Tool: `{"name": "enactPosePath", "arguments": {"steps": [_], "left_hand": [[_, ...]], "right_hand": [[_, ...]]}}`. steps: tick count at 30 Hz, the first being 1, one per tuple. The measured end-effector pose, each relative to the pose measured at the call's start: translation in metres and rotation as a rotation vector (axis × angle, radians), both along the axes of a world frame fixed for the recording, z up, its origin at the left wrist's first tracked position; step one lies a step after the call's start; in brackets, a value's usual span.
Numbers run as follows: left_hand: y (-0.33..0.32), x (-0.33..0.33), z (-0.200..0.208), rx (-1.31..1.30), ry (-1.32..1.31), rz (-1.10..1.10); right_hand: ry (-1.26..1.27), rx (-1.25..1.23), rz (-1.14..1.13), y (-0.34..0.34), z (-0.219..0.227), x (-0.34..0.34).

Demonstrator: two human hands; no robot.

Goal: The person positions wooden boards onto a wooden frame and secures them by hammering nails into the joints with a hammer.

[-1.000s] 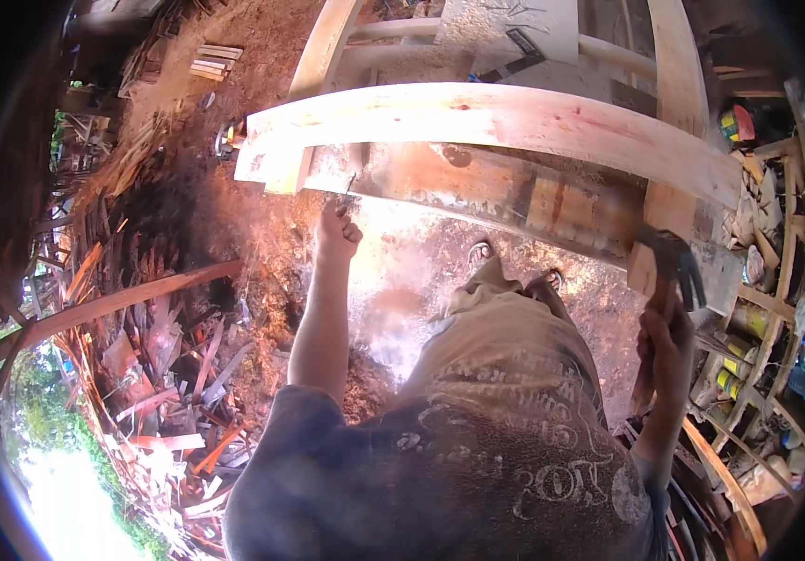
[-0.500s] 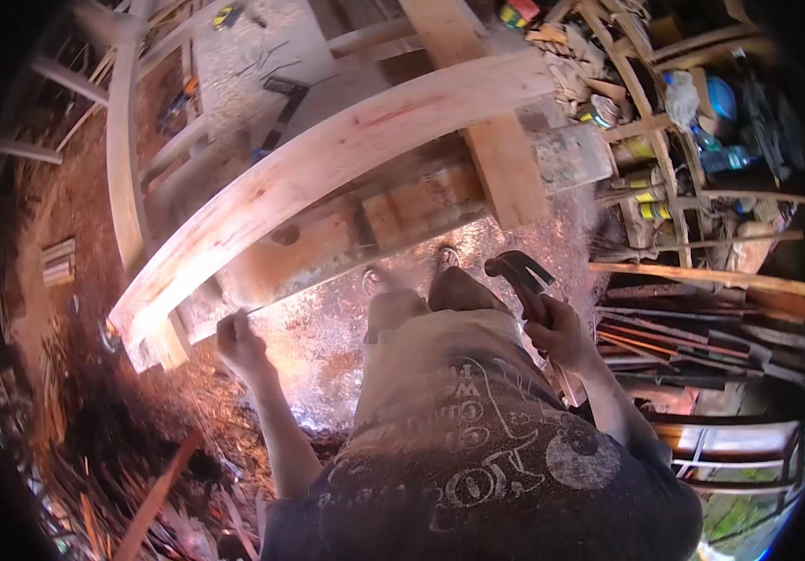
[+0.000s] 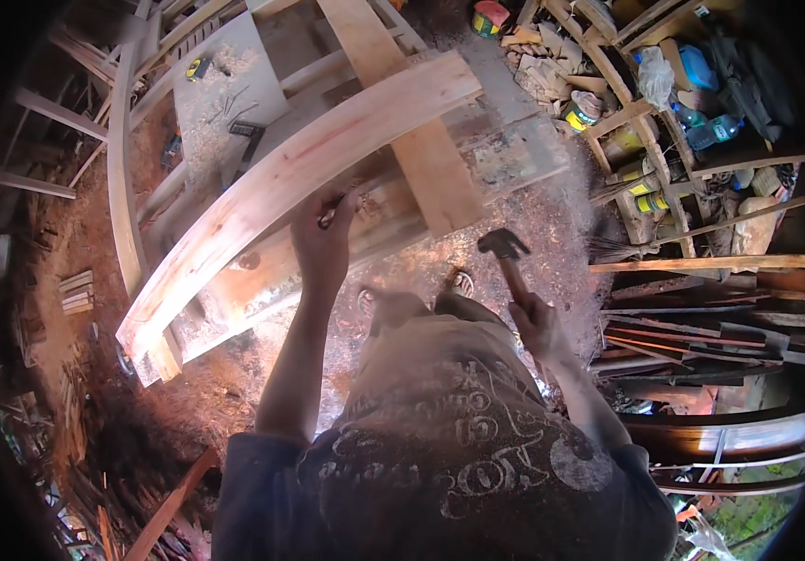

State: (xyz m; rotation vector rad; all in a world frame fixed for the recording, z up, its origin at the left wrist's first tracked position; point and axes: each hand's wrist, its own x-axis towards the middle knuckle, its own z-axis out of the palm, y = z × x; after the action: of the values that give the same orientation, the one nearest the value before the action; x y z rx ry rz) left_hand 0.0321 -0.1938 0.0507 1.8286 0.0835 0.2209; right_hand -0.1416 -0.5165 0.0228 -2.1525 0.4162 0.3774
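Observation:
A long pale wooden plank (image 3: 299,173) lies across a worn workbench (image 3: 533,166), its near left end over a small wood block (image 3: 166,353). Another board (image 3: 435,173) crosses beneath it toward the right. My left hand (image 3: 321,238) is raised at the plank's near edge, around its middle. Thumb and fingers are curled together; whatever may be between them is too small to make out. Off the bench's front, on my right side, my right hand (image 3: 540,329) grips a claw hammer (image 3: 514,277) by its handle, head pointing away from me.
Beyond the plank, a yellow tape measure (image 3: 198,69) rests on a shavings-covered panel (image 3: 224,93). A wooden rack (image 3: 650,140) at the right holds plastic bottles (image 3: 716,131) and offcuts. Stacked boards (image 3: 692,337) lie below it. Scrap wood (image 3: 168,505) is piled at lower left.
My left hand has gone from near the plank's left end up and right to its middle. The hammer stays in my right hand, its head turned slightly. The view has shifted.

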Motion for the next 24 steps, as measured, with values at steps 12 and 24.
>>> {"name": "enactPosePath", "arguments": {"steps": [12,24], "left_hand": [[0.011,-0.047,-0.010,-0.078,0.423,0.347],[-0.102,0.059,-0.053,0.070,0.046,-0.174]], "right_hand": [[-0.043,0.161,0.162,0.000,-0.014,0.061],[0.238,0.098,0.117,-0.048,0.000,0.066]]}}
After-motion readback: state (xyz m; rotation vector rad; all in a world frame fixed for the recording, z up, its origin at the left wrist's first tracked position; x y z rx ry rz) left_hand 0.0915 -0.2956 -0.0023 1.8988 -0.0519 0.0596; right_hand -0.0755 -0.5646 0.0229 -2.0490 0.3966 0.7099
